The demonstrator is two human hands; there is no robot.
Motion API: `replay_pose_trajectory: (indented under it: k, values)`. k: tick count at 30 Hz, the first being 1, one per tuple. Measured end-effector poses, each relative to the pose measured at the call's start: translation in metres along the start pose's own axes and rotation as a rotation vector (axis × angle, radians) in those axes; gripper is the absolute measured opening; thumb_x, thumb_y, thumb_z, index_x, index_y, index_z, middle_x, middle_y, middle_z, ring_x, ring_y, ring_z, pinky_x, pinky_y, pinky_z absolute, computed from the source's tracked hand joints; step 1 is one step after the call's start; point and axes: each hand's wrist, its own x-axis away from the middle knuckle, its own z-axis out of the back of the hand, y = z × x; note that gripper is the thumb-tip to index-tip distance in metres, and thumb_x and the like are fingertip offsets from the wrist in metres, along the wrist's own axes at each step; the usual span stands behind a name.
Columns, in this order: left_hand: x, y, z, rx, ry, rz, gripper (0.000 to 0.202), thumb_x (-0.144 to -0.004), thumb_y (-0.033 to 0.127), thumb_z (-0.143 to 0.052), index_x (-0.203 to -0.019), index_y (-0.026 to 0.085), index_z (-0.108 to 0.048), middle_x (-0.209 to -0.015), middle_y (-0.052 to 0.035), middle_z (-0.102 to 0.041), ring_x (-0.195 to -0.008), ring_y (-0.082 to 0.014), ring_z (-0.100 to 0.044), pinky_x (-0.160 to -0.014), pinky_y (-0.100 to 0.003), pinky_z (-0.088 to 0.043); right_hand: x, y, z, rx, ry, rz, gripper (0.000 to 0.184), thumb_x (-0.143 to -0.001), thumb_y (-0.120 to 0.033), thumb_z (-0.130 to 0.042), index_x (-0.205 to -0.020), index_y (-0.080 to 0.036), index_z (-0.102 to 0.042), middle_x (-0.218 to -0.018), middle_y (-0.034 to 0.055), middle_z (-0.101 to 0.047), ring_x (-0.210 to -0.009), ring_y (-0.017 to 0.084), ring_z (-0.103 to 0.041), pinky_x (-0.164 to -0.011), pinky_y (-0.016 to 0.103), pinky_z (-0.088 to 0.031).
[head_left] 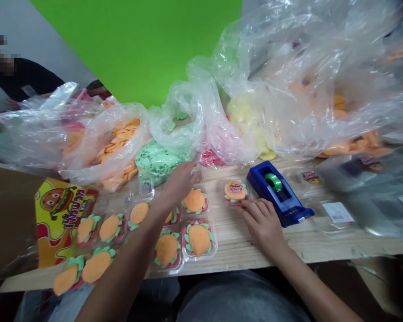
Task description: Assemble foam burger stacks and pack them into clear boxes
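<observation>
While left hand [181, 181] stretches forward over orange felt burger in clear plastic shell [195, 201], fingers half curled, grip impossible to tell, right hand [262, 219] lies on wooden counter [322, 241], fingers together, tips touching sticker-topped round burger pack [235, 191] just ahead; right hand nearer.

The left hand [181, 181] and its forearm hide most of one clear plastic tray holding an orange foam burger [173, 217]; what its fingertips touch cannot be told; crumpled clear plastic bags [322, 89] blur their orange contents and run off the right edge; the small white printed label [337, 212] is unreadable.
</observation>
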Motion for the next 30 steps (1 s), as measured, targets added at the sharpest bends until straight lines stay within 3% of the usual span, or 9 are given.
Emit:
replay_pose_trajectory:
  k: [3,5,10,14,17,20,25,28,30]
  values:
    - [-0.027,-0.028,-0.002,-0.062,-0.011,-0.003,0.022,-0.079,0.021,-0.059,-0.101,0.014,-0.060,-0.112,-0.0122,-0.060,-0.115,-0.0281,-0.047,-0.102,-0.048,-0.027,-0.002,-0.006,-0.001,-0.077,-0.040,-0.191,0.030,-0.087,-0.009,-0.041,-0.101,-0.016,-0.067,-0.107,0.0164,-0.065,-0.096,0.029,-0.060,-0.083,0.049,-0.046]
    - [-0.037,-0.036,-0.005,-0.066,-0.019,-0.015,0.017,-0.080,0.024,-0.060,-0.095,0.014,-0.060,-0.107,-0.0085,-0.060,-0.110,-0.0253,-0.049,-0.098,-0.049,-0.031,-0.002,-0.019,-0.002,-0.167,-0.084,-0.304,0.032,-0.089,-0.011,-0.038,-0.107,-0.014,-0.064,-0.106,0.0157,-0.065,-0.096,0.026,-0.061,-0.081,0.042,-0.048]
    - [-0.045,-0.036,-0.002,0.057,-0.070,-0.067,0.011,-0.083,0.027,-0.052,-0.080,0.017,-0.054,-0.076,-0.0001,-0.058,-0.076,-0.0156,-0.056,-0.075,-0.032,-0.044,-0.008,-0.059,-0.024,-0.453,-0.267,-0.507,0.022,-0.088,-0.020,-0.046,-0.095,-0.018,-0.067,-0.089,0.0054,-0.070,-0.077,0.018,-0.065,-0.068,0.026,-0.051]
    - [-0.044,-0.037,0.011,0.153,-0.061,-0.077,0.013,-0.081,0.032,-0.048,-0.078,0.019,-0.047,-0.068,0.0030,-0.055,-0.067,-0.0134,-0.056,-0.066,-0.026,-0.045,-0.014,-0.066,-0.043,-0.587,-0.348,-0.680,0.016,-0.083,-0.021,-0.051,-0.079,-0.016,-0.066,-0.069,0.0032,-0.067,-0.065,0.017,-0.062,-0.059,0.024,-0.047]
    - [-0.046,-0.045,0.019,0.160,-0.007,-0.046,0.010,-0.079,0.030,-0.048,-0.078,0.020,-0.046,-0.068,0.0033,-0.055,-0.065,-0.0136,-0.056,-0.063,-0.026,-0.045,-0.010,-0.060,-0.039,-0.650,-0.379,-0.783,0.016,-0.082,-0.022,-0.049,-0.074,-0.017,-0.061,-0.061,0.0001,-0.059,-0.057,0.014,-0.055,-0.052,0.022,-0.042]
    - [-0.050,-0.056,0.018,0.115,0.073,-0.006,0.006,-0.077,0.025,-0.048,-0.079,0.019,-0.049,-0.066,0.0035,-0.054,-0.063,-0.0142,-0.054,-0.063,-0.027,-0.044,0.005,-0.053,-0.018,-0.712,-0.428,-0.872,0.014,-0.082,-0.027,-0.049,-0.075,-0.017,-0.057,-0.059,-0.0036,-0.049,-0.047,0.010,-0.046,-0.042,0.019,-0.036]
    - [-0.051,-0.063,0.003,0.015,0.140,-0.007,0.022,-0.076,0.021,-0.051,-0.098,0.017,-0.055,-0.082,-0.0019,-0.060,-0.079,-0.0189,-0.057,-0.076,-0.033,-0.045,0.039,-0.045,0.020,-0.800,-0.492,-1.041,0.025,-0.083,-0.039,-0.047,-0.084,-0.016,-0.056,-0.058,-0.0058,-0.042,-0.040,0.007,-0.038,-0.036,0.018,-0.033]
    - [-0.031,-0.044,-0.001,-0.082,0.271,-0.005,0.047,-0.075,0.020,-0.057,-0.120,0.014,-0.046,-0.113,-0.0125,-0.055,-0.111,-0.0282,-0.047,-0.096,-0.045,-0.033,0.051,-0.044,0.030,-0.838,-0.464,-1.090,0.031,-0.083,-0.041,-0.046,-0.094,-0.015,-0.057,-0.063,-0.0031,-0.049,-0.045,0.008,-0.044,-0.042,0.020,-0.040]
    - [-0.008,-0.023,-0.004,-0.209,0.389,-0.083,0.047,-0.080,0.022,-0.055,-0.126,0.015,-0.042,-0.124,-0.0144,-0.050,-0.121,-0.0296,-0.039,-0.102,-0.048,-0.026,0.053,-0.045,0.032,-0.857,-0.440,-1.093,0.032,-0.082,-0.040,-0.048,-0.099,-0.015,-0.058,-0.072,0.0003,-0.055,-0.052,0.009,-0.048,-0.047,0.021,-0.043]
